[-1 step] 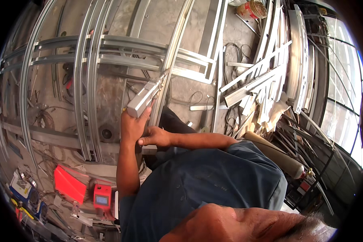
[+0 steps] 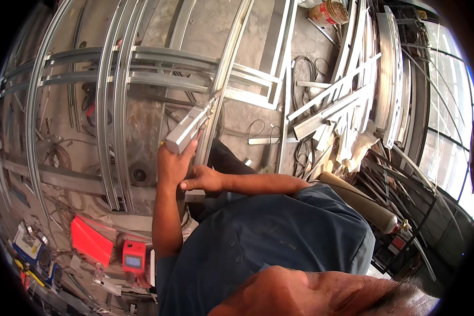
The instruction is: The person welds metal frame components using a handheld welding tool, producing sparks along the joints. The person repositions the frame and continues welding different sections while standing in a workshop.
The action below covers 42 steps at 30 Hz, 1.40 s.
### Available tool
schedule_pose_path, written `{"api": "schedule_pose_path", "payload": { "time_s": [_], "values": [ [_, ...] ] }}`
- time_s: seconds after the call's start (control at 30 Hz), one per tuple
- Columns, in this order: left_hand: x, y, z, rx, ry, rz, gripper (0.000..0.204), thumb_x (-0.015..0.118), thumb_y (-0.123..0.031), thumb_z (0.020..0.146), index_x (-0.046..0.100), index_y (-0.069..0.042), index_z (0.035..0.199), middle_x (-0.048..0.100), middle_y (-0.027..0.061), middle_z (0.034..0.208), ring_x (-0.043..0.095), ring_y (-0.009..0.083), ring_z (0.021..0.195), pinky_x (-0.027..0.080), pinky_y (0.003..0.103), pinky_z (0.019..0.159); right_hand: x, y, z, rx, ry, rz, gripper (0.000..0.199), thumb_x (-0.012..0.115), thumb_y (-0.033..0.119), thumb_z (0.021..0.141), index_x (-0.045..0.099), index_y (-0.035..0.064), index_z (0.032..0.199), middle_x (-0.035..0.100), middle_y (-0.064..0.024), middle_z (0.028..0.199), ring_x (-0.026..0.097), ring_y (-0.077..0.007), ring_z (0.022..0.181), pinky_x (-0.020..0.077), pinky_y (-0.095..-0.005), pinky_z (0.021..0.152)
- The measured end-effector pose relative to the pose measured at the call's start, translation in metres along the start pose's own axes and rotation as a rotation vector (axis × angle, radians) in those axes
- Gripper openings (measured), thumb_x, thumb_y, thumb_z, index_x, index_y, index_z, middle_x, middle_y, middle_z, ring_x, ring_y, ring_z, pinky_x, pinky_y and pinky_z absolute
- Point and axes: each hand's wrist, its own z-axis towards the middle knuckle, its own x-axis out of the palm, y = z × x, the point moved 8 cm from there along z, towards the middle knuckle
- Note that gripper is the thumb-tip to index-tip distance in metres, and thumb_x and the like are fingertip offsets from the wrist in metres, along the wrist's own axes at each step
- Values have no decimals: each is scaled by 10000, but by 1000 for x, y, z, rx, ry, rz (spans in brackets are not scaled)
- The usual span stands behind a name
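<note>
My left hand (image 2: 173, 164) is closed around a silver, box-shaped hand tool (image 2: 184, 131), thumb along its side. The tool slants up and to the right. Its narrow tip meets or nearly meets a long metal rail (image 2: 227, 52) of the frame; I cannot tell whether they touch. Close by the left wrist, my right hand (image 2: 206, 178) is closed with its thumb pointing left. What its fingers grip is hidden. Under the rail run two metal crossbars (image 2: 174, 55), part of a frame of silver channels.
More upright channels (image 2: 104, 121) stand at left. A red box with a small screen (image 2: 134, 257) and a red panel (image 2: 91, 241) lie at lower left. At right are a pile of metal offcuts (image 2: 347, 105), a gas cylinder (image 2: 363, 205) and coiled cables (image 2: 303, 152). A tub (image 2: 329, 11) sits at the back.
</note>
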Motion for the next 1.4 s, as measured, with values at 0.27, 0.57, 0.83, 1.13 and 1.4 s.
{"api": "schedule_pose_path", "payload": {
  "time_s": [0.27, 0.57, 0.83, 1.13, 1.4],
  "values": [
    [-1, 5, 3, -27, -11, -35, 361, 763, -283, 925, 728, 39, 1086, 739, 85, 825, 679, 158, 700, 531, 318, 643, -1, 2, 2, 48, 13, -41, 492, 756, 480, 923, 697, 1, 1013, 669, -26, 888, 578, -127, 845, 462, -308, 760],
    [-2, 11, 7, -16, 11, -72, 346, 753, -287, 927, 731, 38, 1046, 740, 92, 804, 680, 171, 689, 520, 326, 643, -2, -4, 5, 37, -9, -34, 537, 738, 477, 937, 689, -36, 1087, 702, -67, 965, 620, -157, 928, 493, -331, 833],
    [-2, 4, 9, -9, 10, -39, 349, 751, -291, 926, 735, 35, 1049, 733, 90, 788, 672, 167, 681, 510, 325, 637, -1, 0, 3, 24, -54, 34, 512, 783, 501, 893, 694, 10, 1009, 660, -14, 833, 579, -116, 781, 473, -290, 708],
    [-3, 0, 11, -16, 23, -24, 362, 755, -300, 922, 736, 29, 1073, 738, 90, 813, 676, 164, 685, 517, 329, 638, -1, -3, 4, 85, 5, -16, 621, 724, 504, 940, 656, -60, 1193, 711, -99, 1052, 637, -183, 1019, 510, -352, 914],
    [-2, 3, 8, -36, 29, -25, 367, 764, -298, 918, 729, 23, 1094, 738, 87, 821, 673, 161, 693, 523, 325, 645, 0, -6, 4, 85, 20, -12, 634, 731, 537, 921, 660, -43, 1168, 698, -76, 995, 622, -169, 943, 504, -324, 844]
  ]
}}
